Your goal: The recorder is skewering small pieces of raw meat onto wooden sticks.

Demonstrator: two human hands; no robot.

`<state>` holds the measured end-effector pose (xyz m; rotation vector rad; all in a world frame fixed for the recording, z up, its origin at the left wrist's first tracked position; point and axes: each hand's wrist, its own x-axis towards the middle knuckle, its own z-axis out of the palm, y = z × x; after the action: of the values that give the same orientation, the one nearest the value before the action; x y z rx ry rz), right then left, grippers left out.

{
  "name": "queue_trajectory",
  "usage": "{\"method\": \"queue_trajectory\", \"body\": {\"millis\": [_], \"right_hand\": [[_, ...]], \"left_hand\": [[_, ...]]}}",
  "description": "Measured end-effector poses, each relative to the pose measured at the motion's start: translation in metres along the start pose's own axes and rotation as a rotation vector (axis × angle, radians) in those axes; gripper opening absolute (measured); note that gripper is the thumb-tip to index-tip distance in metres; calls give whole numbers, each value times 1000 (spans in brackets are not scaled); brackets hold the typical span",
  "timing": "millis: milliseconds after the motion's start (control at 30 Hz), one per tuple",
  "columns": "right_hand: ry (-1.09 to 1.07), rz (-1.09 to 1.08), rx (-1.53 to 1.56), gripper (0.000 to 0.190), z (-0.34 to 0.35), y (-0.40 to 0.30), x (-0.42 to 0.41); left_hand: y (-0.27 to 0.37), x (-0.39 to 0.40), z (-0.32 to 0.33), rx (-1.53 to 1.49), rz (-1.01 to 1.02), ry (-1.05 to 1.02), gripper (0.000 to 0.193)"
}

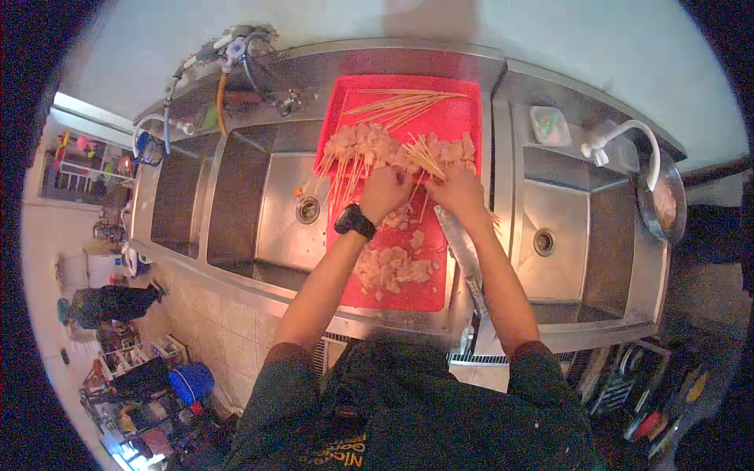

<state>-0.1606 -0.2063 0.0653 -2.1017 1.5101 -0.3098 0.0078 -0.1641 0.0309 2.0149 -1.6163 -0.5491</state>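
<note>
A red plastic tray holds raw meat threaded on skewers, with loose wooden skewers along its far side. My right hand grips a bundle of wooden skewers, whose other ends show past my wrist. Close beside it, at the tray's near edge, is my left hand with a black watch on the wrist. Its fingertips are bent by the meat; what they hold is hidden. A single skewer slants between the hands. Cut raw meat lies on a red cutting board.
A broad-bladed knife lies right of the board, partly beneath my right forearm. Steel sink basins flank the board. A metal bowl with meat and a plastic container are at right. A person is far left.
</note>
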Motion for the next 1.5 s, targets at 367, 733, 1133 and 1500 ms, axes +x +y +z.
{"method": "queue_trajectory", "body": {"millis": [367,733,1133,1500], "right_hand": [[211,-114,-19,38,-1,-7,-7],[-10,-49,-29,41,31,-90,-2],[-96,222,-159,60,74,-86,40],[151,334,-381,41,68,-67,19]], "left_hand": [[-48,-49,-85,-6,1,295,20],[-114,-45,-121,-284,-1,140,26],[-101,-57,-105,-676,121,-73,26],[-99,-66,-101,-767,169,-253,30]]}}
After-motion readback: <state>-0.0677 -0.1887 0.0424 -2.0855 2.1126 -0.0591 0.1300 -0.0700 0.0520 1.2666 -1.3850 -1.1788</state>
